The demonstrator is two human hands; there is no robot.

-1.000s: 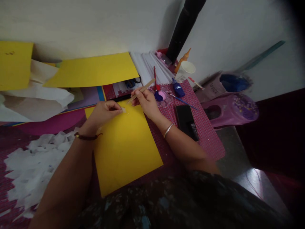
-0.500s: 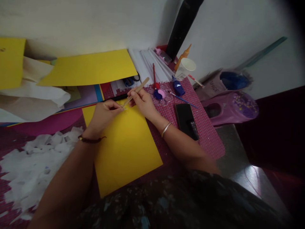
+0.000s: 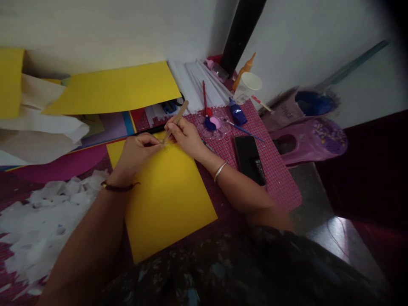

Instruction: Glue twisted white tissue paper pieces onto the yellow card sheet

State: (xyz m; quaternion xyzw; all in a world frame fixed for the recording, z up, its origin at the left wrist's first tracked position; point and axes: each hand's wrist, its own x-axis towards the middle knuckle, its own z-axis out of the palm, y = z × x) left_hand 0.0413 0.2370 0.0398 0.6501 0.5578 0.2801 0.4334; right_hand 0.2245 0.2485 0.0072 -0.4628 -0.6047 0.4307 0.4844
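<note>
A wooden craft stick (image 3: 179,118) is pinched in my right hand (image 3: 186,138), its lower end pointing down at the yellow sheet (image 3: 168,195). My left hand (image 3: 137,153) is closed in a pinch beside the stick's lower tip, over the upper part of the sheet. Whatever sits between the left fingertips is too small to make out. Small clear or pale marks (image 3: 167,149) show on the yellow surface just below the fingertips.
White paper scraps (image 3: 54,225) are heaped at left. To the right lie a phone (image 3: 249,160), a paint palette (image 3: 219,131), a blue paint bottle (image 3: 237,111) and a paper cup (image 3: 250,85). Another yellow sheet (image 3: 117,89) lies at the back.
The craft stick has become more upright and its top has shifted left. My right hand has moved slightly left, while my left hand stays pinched near the same spot.
</note>
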